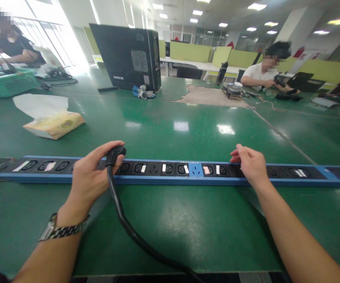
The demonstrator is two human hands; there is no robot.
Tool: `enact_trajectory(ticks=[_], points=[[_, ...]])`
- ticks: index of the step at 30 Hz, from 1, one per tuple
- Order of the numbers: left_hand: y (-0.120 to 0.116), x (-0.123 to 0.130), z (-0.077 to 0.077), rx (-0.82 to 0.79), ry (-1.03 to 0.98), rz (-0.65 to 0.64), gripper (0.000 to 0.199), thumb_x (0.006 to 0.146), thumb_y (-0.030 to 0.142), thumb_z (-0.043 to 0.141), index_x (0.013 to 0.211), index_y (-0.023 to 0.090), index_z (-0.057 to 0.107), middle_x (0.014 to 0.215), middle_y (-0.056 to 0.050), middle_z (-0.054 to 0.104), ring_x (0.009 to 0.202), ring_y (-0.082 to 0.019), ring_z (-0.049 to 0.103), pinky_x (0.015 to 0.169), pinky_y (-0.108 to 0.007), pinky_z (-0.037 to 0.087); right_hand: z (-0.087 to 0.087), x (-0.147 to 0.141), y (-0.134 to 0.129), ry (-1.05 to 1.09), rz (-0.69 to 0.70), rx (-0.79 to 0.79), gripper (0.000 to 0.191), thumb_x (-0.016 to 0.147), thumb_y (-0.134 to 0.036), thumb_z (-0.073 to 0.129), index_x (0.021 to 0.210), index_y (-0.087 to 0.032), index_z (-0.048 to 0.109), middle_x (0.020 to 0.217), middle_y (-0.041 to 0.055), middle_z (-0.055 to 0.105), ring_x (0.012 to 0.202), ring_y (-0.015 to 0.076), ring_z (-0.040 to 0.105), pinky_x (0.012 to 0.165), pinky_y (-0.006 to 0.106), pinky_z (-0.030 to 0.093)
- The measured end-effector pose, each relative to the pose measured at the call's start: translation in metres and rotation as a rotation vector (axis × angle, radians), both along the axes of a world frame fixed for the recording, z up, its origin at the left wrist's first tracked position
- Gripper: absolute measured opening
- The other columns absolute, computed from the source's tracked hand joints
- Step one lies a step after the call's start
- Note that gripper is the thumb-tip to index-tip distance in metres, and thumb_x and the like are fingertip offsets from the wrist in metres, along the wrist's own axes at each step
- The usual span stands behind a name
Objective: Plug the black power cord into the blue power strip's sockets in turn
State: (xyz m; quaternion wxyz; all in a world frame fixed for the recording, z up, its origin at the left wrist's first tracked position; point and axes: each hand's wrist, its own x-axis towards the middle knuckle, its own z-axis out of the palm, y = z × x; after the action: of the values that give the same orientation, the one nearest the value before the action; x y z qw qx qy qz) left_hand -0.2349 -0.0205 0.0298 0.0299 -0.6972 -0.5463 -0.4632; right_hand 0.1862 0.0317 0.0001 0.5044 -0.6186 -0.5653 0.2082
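A long blue and black power strip [158, 181] lies across the green table in front of me, with several sockets and small paper labels along its top. My left hand [93, 169] is closed around a black power plug [117, 153], held over the left part of the strip. From the plug a thick black cable [131, 232] runs down past the table's near edge. Over the strip's right part is my right hand [251, 163], its fingers curled together; whether anything small is pinched there, I cannot make out. Between the hands sits a blue socket [196, 170].
A tissue box [56, 124] stands at the left, behind the strip. Farther back are a black computer case [128, 59], gloves [143, 92], a green basket [10, 84] and a dark bottle [222, 73]. Two people sit across the table, at far left and right.
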Motion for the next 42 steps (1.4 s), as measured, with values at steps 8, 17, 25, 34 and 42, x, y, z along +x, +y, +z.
enact_trajectory(ticks=[8,17,25,34,42], points=[[-0.01,-0.041,-0.006,-0.067,0.172,0.081,0.041,0.086,0.046,0.058,0.119,0.023,0.066,0.108,-0.005,0.071,0.096,-0.021,0.065,0.092,-0.037,0.051,0.0,0.0,0.0,0.008,0.005,-0.005,0.048,0.085,-0.059,0.054,0.069,-0.017,0.068,0.058,0.0035,0.065,0.055,0.0147,0.061,0.06,0.028,0.048],[-0.019,-0.054,-0.006,-0.223,-0.013,0.244,0.04,0.085,0.048,0.059,0.118,0.025,0.063,0.11,-0.004,0.07,0.099,-0.023,0.065,0.095,-0.038,0.049,0.002,-0.001,-0.001,0.002,0.014,0.012,0.05,0.084,-0.061,0.054,0.069,-0.016,0.069,0.057,0.0043,0.066,0.054,0.0154,0.062,0.058,0.027,0.048],[-0.026,-0.081,0.005,-0.192,-0.01,0.527,0.04,0.087,0.044,0.053,0.122,0.025,0.061,0.12,-0.004,0.067,0.108,-0.026,0.062,0.098,-0.042,0.048,-0.001,0.001,0.001,0.016,0.009,-0.01,0.049,0.084,-0.062,0.054,0.069,-0.017,0.068,0.059,0.0039,0.066,0.055,0.0152,0.062,0.059,0.027,0.049],[-0.029,-0.113,-0.009,-0.32,0.143,0.394,0.04,0.09,0.045,0.048,0.123,0.026,0.058,0.122,-0.004,0.065,0.112,-0.026,0.062,0.101,-0.039,0.045,0.0,0.001,0.0,-0.015,0.01,-0.003,0.05,0.084,-0.063,0.053,0.069,-0.018,0.068,0.058,0.0037,0.065,0.055,0.0157,0.062,0.059,0.028,0.049],[-0.026,-0.119,-0.006,-0.244,0.345,0.169,0.04,0.089,0.045,0.048,0.122,0.025,0.057,0.128,-0.005,0.064,0.111,-0.023,0.062,0.102,-0.037,0.044,0.001,0.0,-0.002,-0.057,0.001,-0.002,0.049,0.085,-0.062,0.053,0.07,-0.018,0.069,0.06,0.0039,0.066,0.057,0.0165,0.062,0.061,0.029,0.049]])
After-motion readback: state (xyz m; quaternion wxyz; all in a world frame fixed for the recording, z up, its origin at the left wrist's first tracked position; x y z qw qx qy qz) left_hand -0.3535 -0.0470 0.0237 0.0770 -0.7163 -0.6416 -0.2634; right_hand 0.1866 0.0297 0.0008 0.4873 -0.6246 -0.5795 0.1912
